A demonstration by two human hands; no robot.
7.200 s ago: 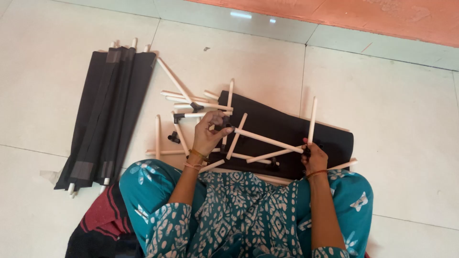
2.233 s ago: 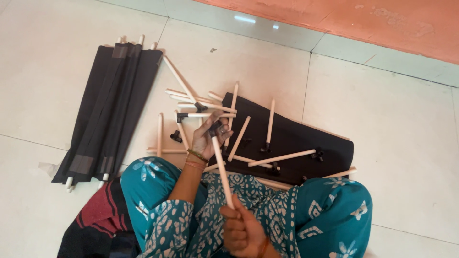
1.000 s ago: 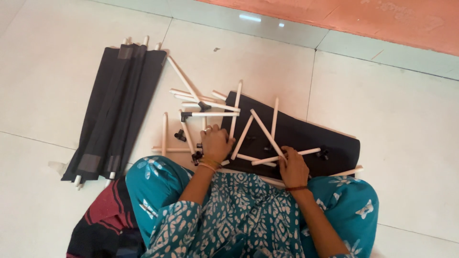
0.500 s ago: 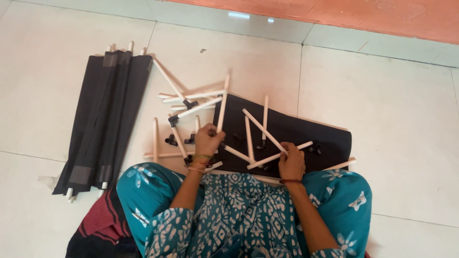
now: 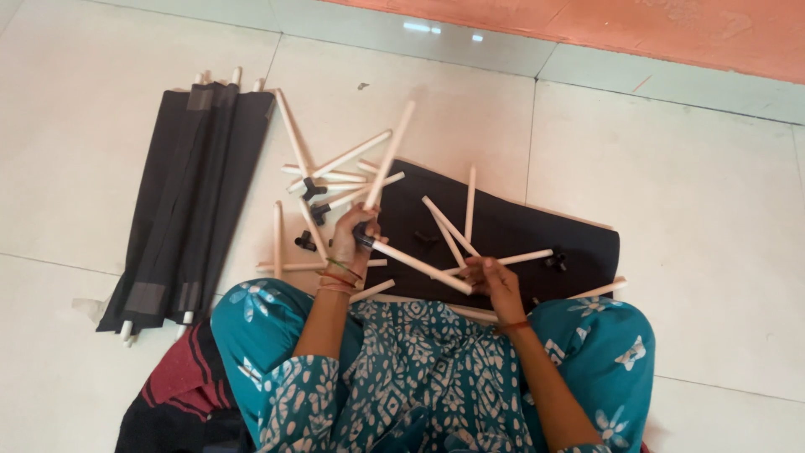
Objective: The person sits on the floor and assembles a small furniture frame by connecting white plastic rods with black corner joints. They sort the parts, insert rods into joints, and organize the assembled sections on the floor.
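**Two hands on one jointed pair of sticks**

We see the left hand (image 5: 348,239) closed around a black connector (image 5: 363,241) where two pale wooden sticks meet. One stick (image 5: 388,158) rises from the fist, up and to the right. The other stick (image 5: 419,267) runs from the connector down and right, straight to the right hand (image 5: 496,281), whose fingers curl round its far end. So the jointed piece spans the gap between both hands, held above the black fabric panel (image 5: 537,243) on the tiled floor (image 5: 688,168). More loose sticks (image 5: 331,180) and small black connectors lie scattered just beyond the left hand. A folded black fabric bundle (image 5: 189,201) lies well apart on the left.
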